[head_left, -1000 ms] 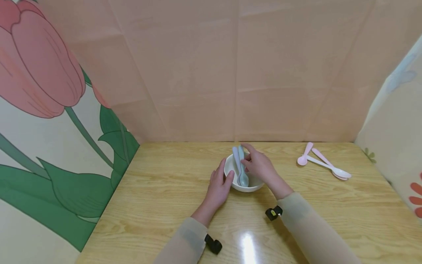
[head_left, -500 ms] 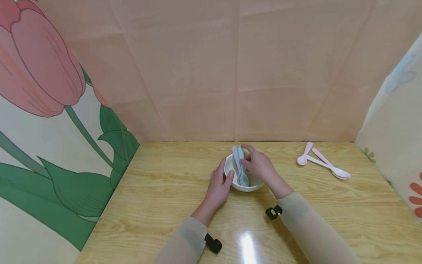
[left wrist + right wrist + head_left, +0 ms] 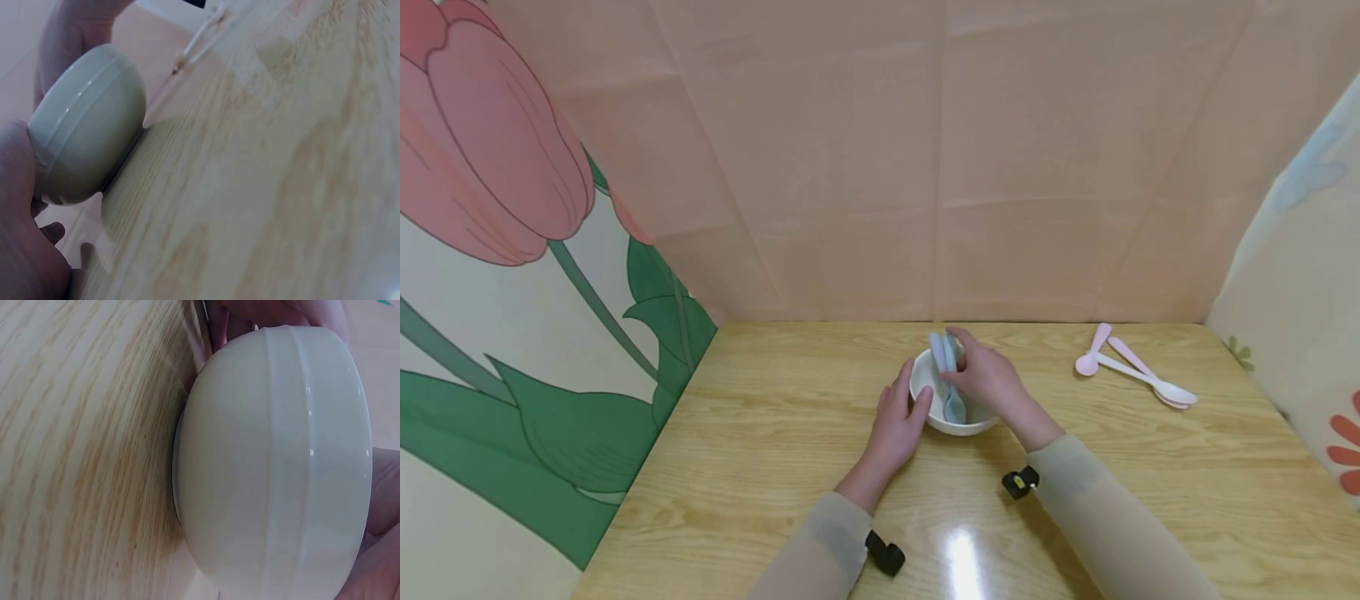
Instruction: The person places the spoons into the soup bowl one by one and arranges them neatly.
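A white bowl (image 3: 977,419) stands on the table, its smooth outer side filling much of the right wrist view (image 3: 250,462). My left hand (image 3: 897,423) holds its left side, thumb over the rim and fingers along the outside. Two spoons lean in the bowl with their handles over the far rim: a pale teal spoon (image 3: 955,408) and a periwinkle-blue spoon (image 3: 937,350). My right hand (image 3: 996,379) pinches the teal spoon's handle between thumb and index finger. Whether the thumb also touches the blue handle, I cannot tell; that spoon's bowl end is mostly hidden.
At the back right of the wooden table (image 3: 760,467) lie a short pink spoon (image 3: 1087,363), a white spoon (image 3: 1172,392) and another pink spoon (image 3: 1126,352) crossing beneath it. A pink cloth backdrop (image 3: 820,208) rises behind the table's far edge.
My right thumb has shifted slightly left across the teal spoon's handle. The two spoons have moved a little in the bowl. My left hand and the bowl stay in place.
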{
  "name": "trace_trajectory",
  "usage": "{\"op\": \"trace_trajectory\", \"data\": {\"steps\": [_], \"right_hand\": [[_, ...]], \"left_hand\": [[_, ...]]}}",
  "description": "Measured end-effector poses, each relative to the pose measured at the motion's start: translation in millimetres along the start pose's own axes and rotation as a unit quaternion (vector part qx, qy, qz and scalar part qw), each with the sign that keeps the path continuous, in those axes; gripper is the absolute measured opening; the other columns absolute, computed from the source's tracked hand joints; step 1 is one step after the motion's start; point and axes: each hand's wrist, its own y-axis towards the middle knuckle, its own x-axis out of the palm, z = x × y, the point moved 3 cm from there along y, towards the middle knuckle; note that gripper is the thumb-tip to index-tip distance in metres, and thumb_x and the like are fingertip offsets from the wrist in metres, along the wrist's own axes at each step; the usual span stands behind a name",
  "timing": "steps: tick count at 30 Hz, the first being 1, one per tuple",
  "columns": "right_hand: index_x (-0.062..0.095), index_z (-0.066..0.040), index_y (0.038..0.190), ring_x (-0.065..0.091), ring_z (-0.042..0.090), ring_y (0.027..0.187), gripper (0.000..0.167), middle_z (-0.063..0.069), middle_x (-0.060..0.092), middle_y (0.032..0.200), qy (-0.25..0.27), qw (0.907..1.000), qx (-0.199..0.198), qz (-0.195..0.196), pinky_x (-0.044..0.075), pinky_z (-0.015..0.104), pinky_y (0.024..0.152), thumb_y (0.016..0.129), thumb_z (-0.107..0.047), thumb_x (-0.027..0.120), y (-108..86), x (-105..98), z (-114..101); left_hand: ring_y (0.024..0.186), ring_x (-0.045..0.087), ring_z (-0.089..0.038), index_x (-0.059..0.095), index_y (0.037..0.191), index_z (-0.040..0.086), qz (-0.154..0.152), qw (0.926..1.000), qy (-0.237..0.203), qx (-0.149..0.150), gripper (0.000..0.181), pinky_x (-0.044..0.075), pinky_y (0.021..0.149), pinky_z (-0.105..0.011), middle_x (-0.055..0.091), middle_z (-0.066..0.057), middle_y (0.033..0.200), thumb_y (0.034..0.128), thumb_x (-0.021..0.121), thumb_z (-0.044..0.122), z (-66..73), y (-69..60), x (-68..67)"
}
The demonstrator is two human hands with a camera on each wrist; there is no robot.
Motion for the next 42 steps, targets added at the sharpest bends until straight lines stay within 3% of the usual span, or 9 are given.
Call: {"op": "trace_trajectory", "data": {"steps": [27, 42], "right_hand": [[0.038, -0.009, 0.170, 0.072, 0.026, 0.089, 0.071, 0.018, 0.077, 0.116, 0.020, 0.9996, 0.010, 0.017, 0.060, 0.043, 0.078, 0.108, -0.014, 0.073, 1.3, 2.2, 3.6], [0.034, -0.009, 0.172, 0.071, 0.023, 0.080, 0.067, 0.015, 0.076, 0.107, 0.077, 0.9966, 0.030, 0.003, 0.058, 0.039, 0.075, 0.112, -0.010, 0.065, 3.4, -4.4, 3.7]], "left_hand": [[0.162, 0.033, -0.031, 0.024, 0.178, 0.015, -0.001, 0.9999, -0.004, -0.009, 0.073, 0.012, 0.135, -0.057, 0.038, -0.007, 0.176, 0.1178, 0.044, 0.053, -2.0, -0.3, -0.4], [0.164, 0.030, -0.031, 0.022, 0.178, 0.020, -0.005, 0.9997, -0.001, -0.022, 0.073, 0.013, 0.135, -0.057, 0.036, -0.005, 0.178, 0.1175, 0.043, 0.054, -1.8, -0.6, -0.2]]}}
